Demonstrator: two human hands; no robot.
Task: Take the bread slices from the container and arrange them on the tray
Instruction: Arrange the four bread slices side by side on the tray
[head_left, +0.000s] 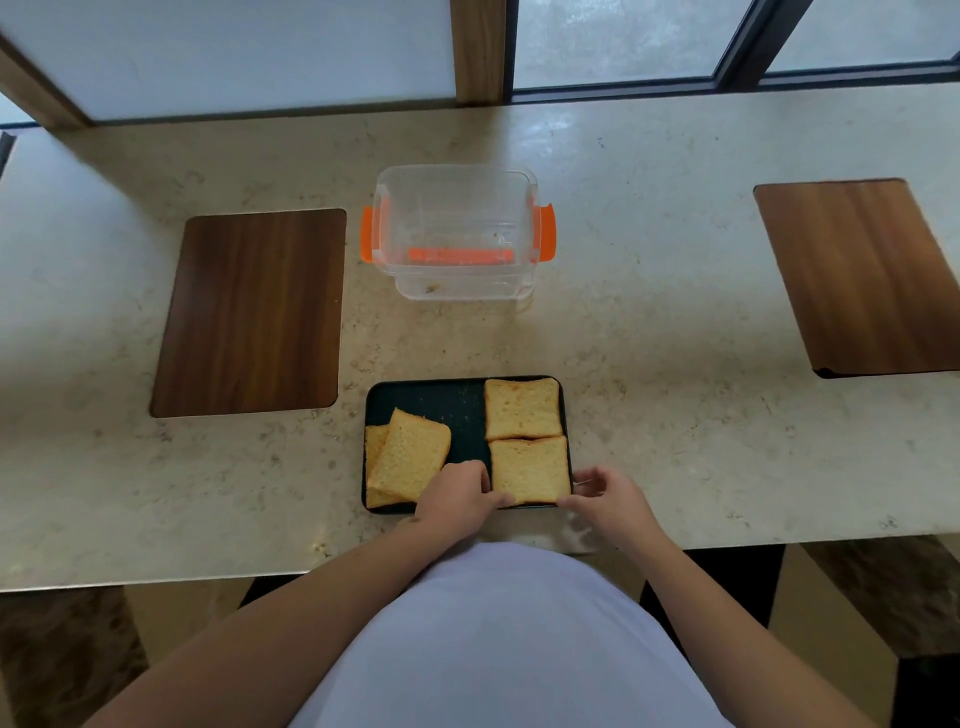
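A dark rectangular tray (431, 402) lies at the near edge of the counter. Two bread slices lie flat on its right side: one at the back right (522, 408), one at the front right (530, 469). On the left, a tilted slice (410, 452) rests on top of another slice (375, 441). My left hand (460, 493) touches the front right slice's left corner, fingers curled. My right hand (608, 496) pinches that slice's near right corner at the tray rim. The clear container (457, 228) with orange clips stands behind the tray and holds only crumbs.
A dark wooden board (249, 312) lies to the left of the container and another wooden board (862, 275) at the far right. A window frame runs along the back of the stone counter (675, 338). The counter's near edge is just below my hands.
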